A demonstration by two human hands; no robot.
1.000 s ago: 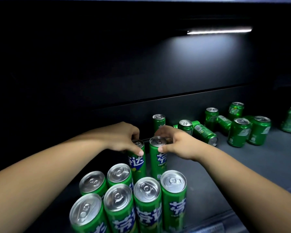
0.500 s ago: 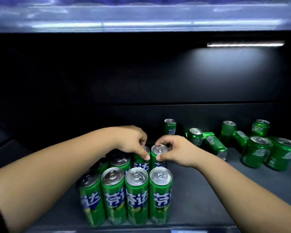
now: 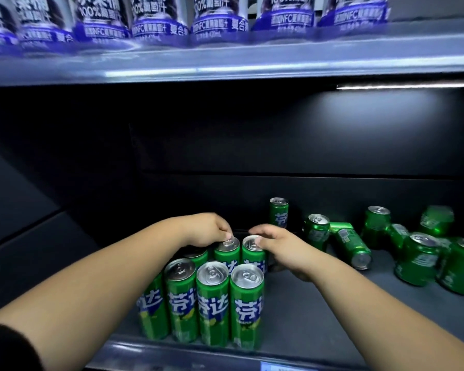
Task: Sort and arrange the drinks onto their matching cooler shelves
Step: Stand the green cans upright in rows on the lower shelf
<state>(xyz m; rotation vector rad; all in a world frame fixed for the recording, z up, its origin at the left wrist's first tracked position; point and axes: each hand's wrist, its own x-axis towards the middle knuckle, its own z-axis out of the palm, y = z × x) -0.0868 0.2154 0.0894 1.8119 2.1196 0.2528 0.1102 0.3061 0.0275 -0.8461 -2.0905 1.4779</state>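
Head view: the left hand [image 3: 206, 231] curls its fingertips down onto the rim of a tall slim green aluminium can with a silver lid, the left rear can [image 3: 227, 254]. The right hand [image 3: 279, 246] pinches the lid edge of its twin, the right rear can [image 3: 253, 255], thumb on the near side and fingers curved over the far side. Both cans stand upright and touching on the dark grey lower shelf [image 3: 319, 317].

At 6 o'clock of them a front row of four matching green cans [image 3: 213, 303] stands packed together at the shelf's pale front lip [image 3: 172, 352], beneath the forearms. At 12 o'clock a lone upright slim green can [image 3: 278, 214] stands near the black back wall [image 3: 332, 188]. At 3 o'clock sits a jumble of stubbier green cans [image 3: 418, 261], one toppled can [image 3: 351, 246] lying on its side.

Open floor lies between the right forearm and that jumble. Overhead, a grey upper shelf [image 3: 225, 68] carries purple-labelled bottles [image 3: 158, 22], with a white light strip [image 3: 402, 85] beneath it at 2 o'clock.
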